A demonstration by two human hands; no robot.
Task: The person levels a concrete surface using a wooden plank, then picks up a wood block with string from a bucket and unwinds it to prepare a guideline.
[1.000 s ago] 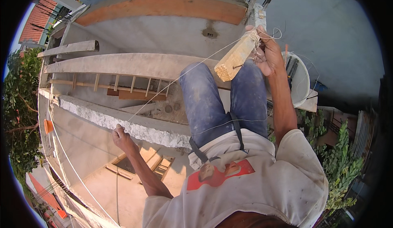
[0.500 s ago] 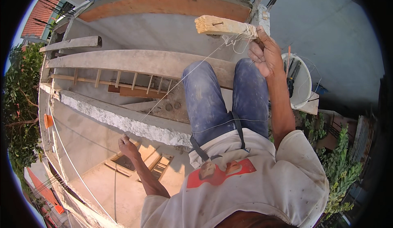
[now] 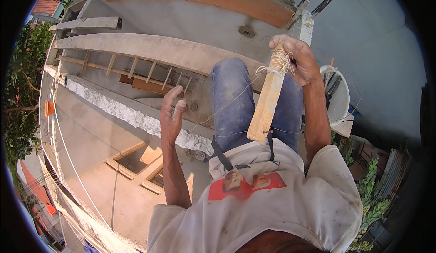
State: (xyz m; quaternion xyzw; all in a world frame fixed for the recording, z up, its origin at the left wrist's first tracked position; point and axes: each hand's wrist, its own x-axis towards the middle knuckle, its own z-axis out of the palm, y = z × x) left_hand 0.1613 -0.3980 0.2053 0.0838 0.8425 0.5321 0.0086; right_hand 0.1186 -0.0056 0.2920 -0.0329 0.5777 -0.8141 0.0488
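Pale, rough-sawn wood makes up the short block [image 3: 265,110] that slants over the person's lap, its wound end up by the right hand [image 3: 297,62] and its bare end down by the shirt [image 3: 284,207]. The right hand is closed around that upper end, fingers over the top, where off-white string [image 3: 278,63] is wrapped in loose, untidy turns. The left hand [image 3: 171,116] is raised and open, thumb and fingers parted, with nothing visible in it; whether a strand brushes it cannot be told.

The block looks stiff, fairly light and hardly slippery; the string seems limp and quick to tangle. The wound end gives a sound hold if the palm pins the loops, while the lower end calls for care because of what appears to be a nail [image 3: 268,132] near it.

A slack strand runs from the windings across the trousers [image 3: 230,94] toward the jagged concrete edge [image 3: 120,112], a likely snag. Dark straps [image 3: 221,154] hang at the waist, where string might also catch. A white bucket [image 3: 347,94] holding tools [image 3: 334,89] stands just beyond the right forearm, and steel rods [image 3: 328,2] jut up farther off.
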